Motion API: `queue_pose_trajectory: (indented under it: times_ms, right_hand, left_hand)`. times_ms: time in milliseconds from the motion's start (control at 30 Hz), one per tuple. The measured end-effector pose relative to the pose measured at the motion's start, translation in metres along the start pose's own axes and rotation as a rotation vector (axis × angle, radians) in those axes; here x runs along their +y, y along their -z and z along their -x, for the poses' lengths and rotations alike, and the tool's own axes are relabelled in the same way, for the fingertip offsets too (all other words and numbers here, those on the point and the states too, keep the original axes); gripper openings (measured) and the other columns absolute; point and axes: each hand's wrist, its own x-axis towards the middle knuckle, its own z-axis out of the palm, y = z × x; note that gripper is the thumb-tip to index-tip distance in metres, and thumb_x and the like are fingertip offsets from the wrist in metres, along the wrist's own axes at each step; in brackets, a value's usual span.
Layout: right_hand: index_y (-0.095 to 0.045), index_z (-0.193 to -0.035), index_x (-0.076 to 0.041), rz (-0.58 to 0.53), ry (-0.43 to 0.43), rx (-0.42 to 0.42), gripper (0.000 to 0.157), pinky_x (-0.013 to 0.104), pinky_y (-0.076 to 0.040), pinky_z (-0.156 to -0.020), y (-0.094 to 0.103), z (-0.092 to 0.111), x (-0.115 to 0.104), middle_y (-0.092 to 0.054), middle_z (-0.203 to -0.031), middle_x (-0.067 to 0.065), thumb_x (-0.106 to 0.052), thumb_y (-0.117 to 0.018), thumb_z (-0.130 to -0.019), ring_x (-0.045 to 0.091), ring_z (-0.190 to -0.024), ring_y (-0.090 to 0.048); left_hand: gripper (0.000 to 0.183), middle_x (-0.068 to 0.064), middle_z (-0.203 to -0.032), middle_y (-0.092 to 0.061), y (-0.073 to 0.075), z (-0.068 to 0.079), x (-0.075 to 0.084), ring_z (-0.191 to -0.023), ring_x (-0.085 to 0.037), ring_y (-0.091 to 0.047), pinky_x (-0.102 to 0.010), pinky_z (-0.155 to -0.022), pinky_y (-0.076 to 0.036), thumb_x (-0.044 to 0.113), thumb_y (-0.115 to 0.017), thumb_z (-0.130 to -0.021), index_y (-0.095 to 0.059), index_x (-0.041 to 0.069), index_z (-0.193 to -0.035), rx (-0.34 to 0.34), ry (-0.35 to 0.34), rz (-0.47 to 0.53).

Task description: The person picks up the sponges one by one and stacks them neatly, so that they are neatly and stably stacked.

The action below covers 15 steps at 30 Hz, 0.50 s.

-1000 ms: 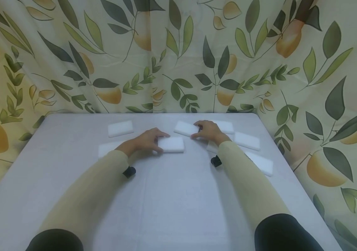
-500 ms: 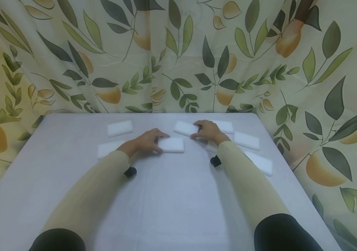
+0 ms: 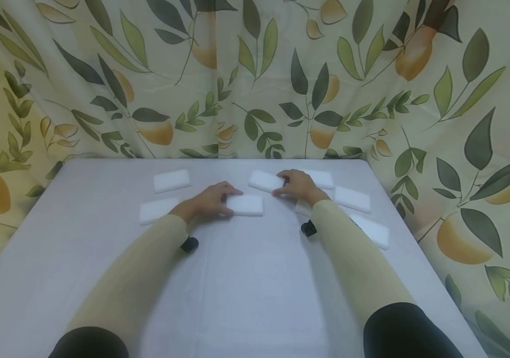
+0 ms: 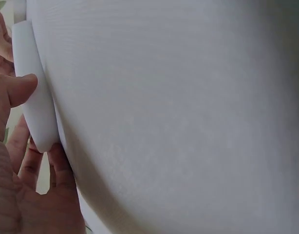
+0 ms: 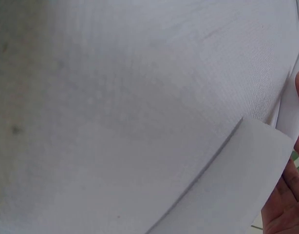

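Note:
My left hand [image 3: 210, 203] pinches the left end of a white rectangular block [image 3: 247, 205] with rounded edges, lying on the table. In the left wrist view the thumb lies over that block [image 4: 37, 117] and the fingertips touch its end. Farther back and to the right, my right hand [image 3: 298, 186] grips the right end of a similar white block [image 3: 263, 181], thumb in front and fingers behind. The right wrist view catches only part of this held block [image 5: 289, 112]. A gap separates the two held blocks.
Two more white blocks, a far one [image 3: 171, 181] and a nearer one [image 3: 156, 211], lie at left, the nearer partly behind my forearm. Several others, including one at right [image 3: 352, 199], lie around my right wrist. A leaf-patterned curtain [image 3: 255, 79] hangs behind the white table [image 3: 255, 298].
My left forearm has shifted slightly to the right. Both hands keep their holds, and the blocks stay in place. The head view has tilted very slightly.

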Motion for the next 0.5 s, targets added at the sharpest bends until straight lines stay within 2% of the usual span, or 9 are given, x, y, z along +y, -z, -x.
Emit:
queue_pose_trajectory:
  times_ms: [200, 500]
  right_hand:
    - [-0.055, -0.138, -0.008, -0.005, 0.036, 0.024, 0.075, 0.045, -0.042, -0.103, 0.0015, -0.0004, 0.0038, -0.062, -0.12, 0.012, -0.044, -0.08, -0.078, 0.027, -0.109, -0.053]
    - [-0.053, -0.139, -0.006, -0.052, 0.025, 0.011, 0.075, 0.045, -0.042, -0.103, 0.0016, 0.0013, -0.0003, -0.06, -0.121, 0.013, -0.039, -0.081, -0.078, 0.027, -0.109, -0.052]
  left_hand:
    - [0.066, -0.003, -0.135, -0.052, 0.0032, 0.0043, 0.0055, -0.121, -0.021, -0.048, -0.041, -0.109, -0.038, 0.022, -0.079, -0.079, -0.055, 0.02, -0.14, 0.01, -0.027, 0.023]
    - [0.064, -0.003, -0.135, -0.053, 0.003, 0.0045, 0.0037, -0.12, -0.021, -0.048, -0.038, -0.111, -0.037, 0.022, -0.081, -0.078, -0.056, 0.018, -0.137, 0.025, 0.006, 0.044]
